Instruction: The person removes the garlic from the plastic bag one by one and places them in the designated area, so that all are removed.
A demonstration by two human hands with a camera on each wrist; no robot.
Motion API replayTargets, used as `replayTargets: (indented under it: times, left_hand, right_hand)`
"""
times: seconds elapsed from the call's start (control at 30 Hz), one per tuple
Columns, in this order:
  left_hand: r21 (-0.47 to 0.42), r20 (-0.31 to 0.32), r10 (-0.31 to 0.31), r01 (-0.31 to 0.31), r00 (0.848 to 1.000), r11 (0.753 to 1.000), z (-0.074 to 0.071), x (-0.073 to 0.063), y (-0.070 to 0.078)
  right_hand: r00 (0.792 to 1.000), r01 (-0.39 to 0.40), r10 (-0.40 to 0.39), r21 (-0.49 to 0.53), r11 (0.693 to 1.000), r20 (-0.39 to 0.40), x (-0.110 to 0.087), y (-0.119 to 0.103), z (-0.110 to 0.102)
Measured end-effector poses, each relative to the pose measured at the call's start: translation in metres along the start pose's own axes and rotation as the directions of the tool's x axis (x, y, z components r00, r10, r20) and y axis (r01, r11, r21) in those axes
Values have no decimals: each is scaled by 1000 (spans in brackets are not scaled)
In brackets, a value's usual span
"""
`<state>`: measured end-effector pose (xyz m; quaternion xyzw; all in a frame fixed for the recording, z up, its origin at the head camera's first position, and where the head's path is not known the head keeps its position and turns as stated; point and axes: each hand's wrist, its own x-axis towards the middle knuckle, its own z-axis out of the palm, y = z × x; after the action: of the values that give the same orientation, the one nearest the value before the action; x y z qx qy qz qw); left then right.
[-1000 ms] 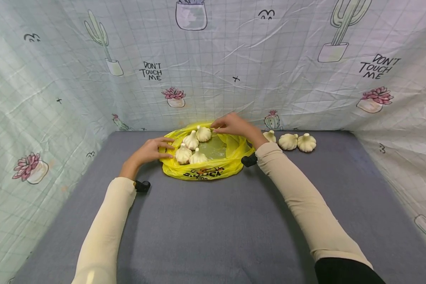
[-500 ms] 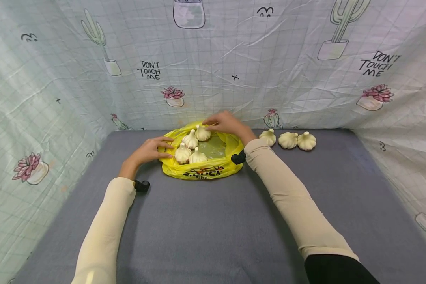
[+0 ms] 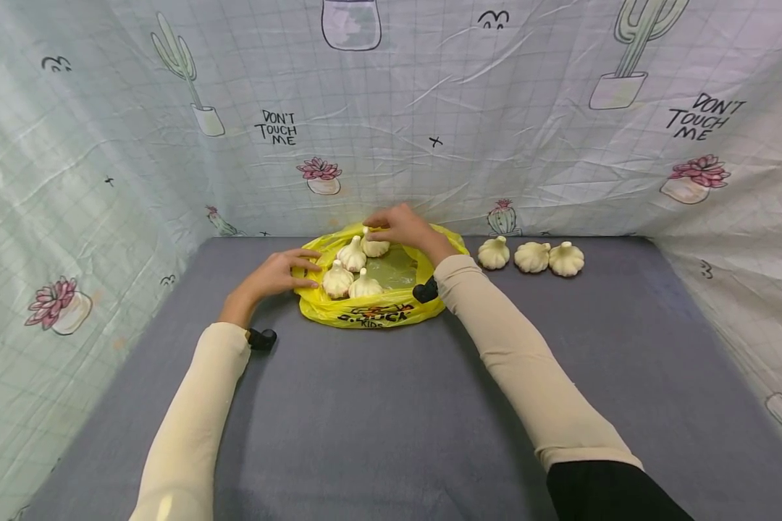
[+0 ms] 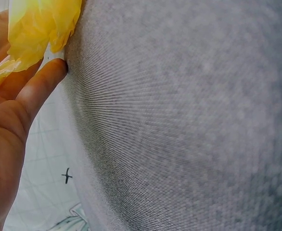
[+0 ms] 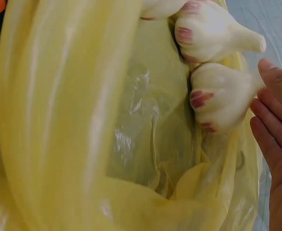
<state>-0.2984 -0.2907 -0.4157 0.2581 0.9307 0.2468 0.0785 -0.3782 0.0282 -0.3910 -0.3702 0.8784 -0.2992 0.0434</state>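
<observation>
Apparently a flimsy bit of packaging, the yellow bag (image 3: 319,309): thin, creased film, sitting low on the grey surface (image 3: 378,412) with its mouth spread wide. Should be light and limp, likely to slump or slide if pulled; the rim seems the place to steady it. Four pale garlic bulbs stand inside, gathered at its left and back, necks mostly up. I'd judge them firm and fairly light, the papery skins a little slick. Best hold: the neck, or the round body from both sides.

Right hand (image 3: 400,224) reaches over the bag's back edge, palm down, forearm slanting in. Thumb and fingers stand slightly parted about the neck of the rear bulb (image 3: 376,247); the wrist view crops the hand, so I can't say whether they grip it. Left hand (image 3: 279,273) lies at the left rim, fingers spread and fairly straight, touching the film, wrist low. Three more bulbs (image 3: 531,257) sit on the surface, right of the bag.
</observation>
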Motion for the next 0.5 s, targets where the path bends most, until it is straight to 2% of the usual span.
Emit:
replayTargets:
  times: [0.33, 0.5]
  left_hand:
    - [5, 6, -3, 3, 1000, 1000, 0, 1, -1]
    - [6, 3, 3, -3, 1000, 1000, 0, 1, -1]
  right_hand:
    - [1000, -9, 9, -75, 997, -3, 9, -3, 9]
    - [1000, -3, 1, -70, 998, -19, 6, -5, 7]
